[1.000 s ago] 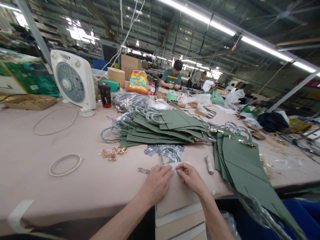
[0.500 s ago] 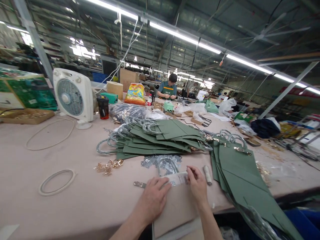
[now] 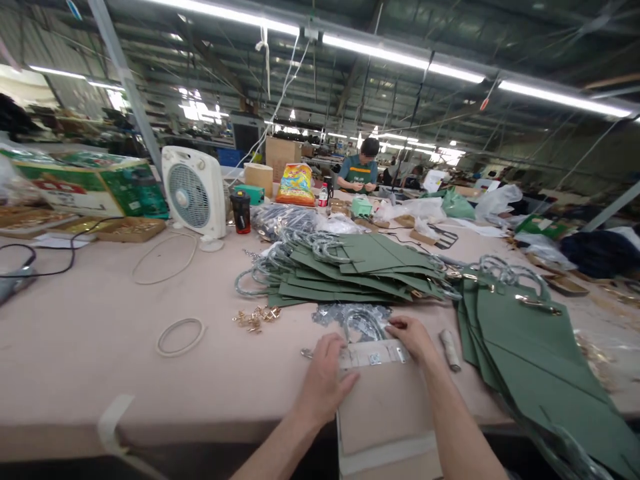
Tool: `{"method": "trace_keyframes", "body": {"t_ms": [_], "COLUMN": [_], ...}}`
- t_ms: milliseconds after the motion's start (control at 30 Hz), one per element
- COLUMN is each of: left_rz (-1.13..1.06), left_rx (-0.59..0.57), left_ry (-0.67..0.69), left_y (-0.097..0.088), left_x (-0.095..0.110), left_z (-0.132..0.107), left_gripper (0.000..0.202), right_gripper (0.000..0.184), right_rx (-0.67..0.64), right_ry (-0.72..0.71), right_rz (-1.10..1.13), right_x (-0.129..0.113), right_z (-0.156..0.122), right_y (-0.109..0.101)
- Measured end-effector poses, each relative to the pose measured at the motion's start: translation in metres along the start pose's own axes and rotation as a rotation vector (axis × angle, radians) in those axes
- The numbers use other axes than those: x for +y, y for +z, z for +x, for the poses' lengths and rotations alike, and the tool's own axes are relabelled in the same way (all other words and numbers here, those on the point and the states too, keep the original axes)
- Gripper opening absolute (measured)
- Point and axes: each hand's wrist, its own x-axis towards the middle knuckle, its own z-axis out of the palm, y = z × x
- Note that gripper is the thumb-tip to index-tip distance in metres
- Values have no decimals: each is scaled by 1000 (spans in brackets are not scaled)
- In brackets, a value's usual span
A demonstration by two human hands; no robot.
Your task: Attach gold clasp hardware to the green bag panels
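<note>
Panel: beige panel (image 3: 385,407), flat side up, lay on the near side of the green stack (image 3: 345,267), its lower part running out past the table's near edge.
Panel top: pale strip (image 3: 360,357) across it, with small metal plates (image 3: 375,359) set along it; a wrapped handle (image 3: 369,321) stood out from the top edge, toward the green stack.
Left hand: hand (image 3: 325,377) at the panel's upper left edge, fingers together, thumb spread well away over the beige face; laid on, not closed round anything. Panel lay to the right of the palm and under the thumb.
Right hand: hand (image 3: 411,339) at the panel's upper right corner, on the side nearer the green stack; thumb and fingertips drawn close together. Could not tell whether a small piece was between them. Panel lay just below and left of these fingertips.
Silver pieces: loose heap (image 3: 325,315) just in front of the green stack, reaching behind the handle.
Metal strip: short one (image 3: 307,353), nearer than the green stack, partly hidden by the left hand.
Gold fasteners: scattered bunch (image 3: 256,319), off the green stack's front left.
Ring: white, flat (image 3: 180,337), further left of the green stack.
Grey roll: small (image 3: 450,351), off the green stack's front right.
Hanging panels: second green set (image 3: 530,333), right of the green stack, draped over the table edge.
Fan: white (image 3: 193,190), left of and beyond the green stack.
Co-worker: person (image 3: 357,175) well beyond the green stack, both hands raised together.
</note>
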Motion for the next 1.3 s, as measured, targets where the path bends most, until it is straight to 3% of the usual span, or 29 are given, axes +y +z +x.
{"method": "trace_keyframes", "body": {"t_ms": [267,433,500,667,800,1000,1100,1300], "left_rz": [-18,-4,33,81,93,74,70,53], "left_rx": [-62,-43,-48,-76,-75,-64,-70,-92], "left_ry": [-38,-22,-9,25,22,25,21,-37], "left_y": [-11,-9,-9,-11,-9,-6,-7,-11], "left_x": [-9,-11,-10,-6,-5,-4,-4,-5], "left_z": [-7,-4,-4,-4,-4,-3,-3,-1], "left_gripper": [37,26,23,18,11,7,10,37], "right_gripper": [44,55,52,38,25,16,17,22], "right_rx": [135,272,200,-191,-270,-284,-345,-540], "right_ry": [72,9,-36,-117,-225,-358,-316,-223], "right_rz": [98,197,284,286,111,-40,-10,67], "right_x": [4,-22,-42,-91,-104,-106,-105,-105], "right_z": [-8,-35,-53,-99,-108,-103,-100,-95], "right_y": [-5,-8,0,40,62,59,56,47]}}
